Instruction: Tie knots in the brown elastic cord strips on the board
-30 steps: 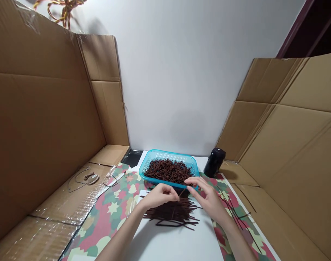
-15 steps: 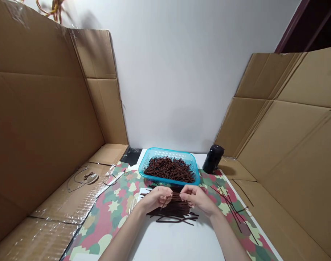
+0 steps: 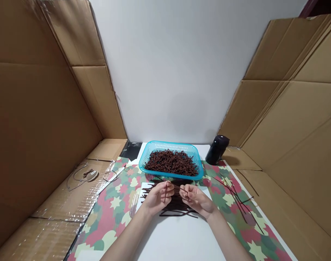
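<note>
Both hands are raised over a pile of thin dark brown strands (image 3: 178,206) lying crosswise on a white board (image 3: 179,235). My left hand (image 3: 159,197) is closed, pinching a dark brown strand (image 3: 166,193) that hangs down across its fingers. A short distance to the right, my right hand (image 3: 196,199) pinches a brown strand too, its end slanting over the fingertips. Whether it is one strand bent between the hands or two separate pieces, I cannot tell. Just beyond the hands stands a blue plastic basket (image 3: 171,177) holding many short brown pieces (image 3: 171,162).
A black cylindrical container (image 3: 217,149) stands right of the basket. Several loose long strands (image 3: 240,204) lie on the patterned cloth (image 3: 111,217) at right. A round pale object with a cord (image 3: 92,176) rests on cardboard at left. Cardboard walls (image 3: 296,108) flank both sides.
The camera view has tilted slightly downward. Both hands have turned with fingers more upward, and the strand ends now show clearly at the fingertips.
</note>
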The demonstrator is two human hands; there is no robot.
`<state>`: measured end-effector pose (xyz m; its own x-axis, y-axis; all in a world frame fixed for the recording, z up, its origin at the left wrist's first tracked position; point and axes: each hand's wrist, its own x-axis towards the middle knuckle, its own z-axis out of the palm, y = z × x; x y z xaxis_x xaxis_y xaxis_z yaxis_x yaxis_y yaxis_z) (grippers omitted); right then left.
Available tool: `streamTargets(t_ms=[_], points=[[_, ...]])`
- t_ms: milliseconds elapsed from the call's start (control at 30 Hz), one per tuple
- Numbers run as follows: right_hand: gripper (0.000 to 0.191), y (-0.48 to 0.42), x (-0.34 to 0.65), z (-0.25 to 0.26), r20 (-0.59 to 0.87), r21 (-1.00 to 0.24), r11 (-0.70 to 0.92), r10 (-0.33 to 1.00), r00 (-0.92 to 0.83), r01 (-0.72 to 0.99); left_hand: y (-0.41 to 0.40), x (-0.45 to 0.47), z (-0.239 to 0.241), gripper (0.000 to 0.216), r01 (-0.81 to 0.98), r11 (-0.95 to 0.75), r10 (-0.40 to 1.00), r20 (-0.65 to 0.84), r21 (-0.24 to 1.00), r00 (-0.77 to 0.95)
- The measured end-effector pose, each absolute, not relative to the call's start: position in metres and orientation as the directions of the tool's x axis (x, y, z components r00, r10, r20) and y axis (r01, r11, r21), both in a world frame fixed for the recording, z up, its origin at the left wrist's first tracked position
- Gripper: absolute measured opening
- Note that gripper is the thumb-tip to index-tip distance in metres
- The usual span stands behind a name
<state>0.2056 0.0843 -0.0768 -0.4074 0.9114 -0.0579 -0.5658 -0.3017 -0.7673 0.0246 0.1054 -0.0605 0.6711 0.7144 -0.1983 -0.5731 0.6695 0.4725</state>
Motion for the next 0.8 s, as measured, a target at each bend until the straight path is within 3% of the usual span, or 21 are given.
streamTargets(t_ms=[233, 467, 800], points=[[0.034, 0.079, 0.200, -0.077, -0.024, -0.652, -0.188, 0.974, -0.227, -0.734, 0.099, 0.035, -0.060, 0.023, -0.569, 0.731, 0.667, -0.216, 0.377, 0.713], [0.033, 0.081, 0.195, -0.081, -0.036, -0.644, -0.223, 0.964, -0.262, -0.732, 0.095, 0.039, -0.058, 0.020, -0.654, 0.672, 0.736, -0.211, 0.348, 0.644], [0.024, 0.081, 0.192, -0.079, -0.060, -0.654, -0.235, 0.964, -0.260, -0.719, 0.096, 0.040, -0.055, 0.021, -0.625, 0.547, 0.818, -0.194, 0.557, 0.542]])
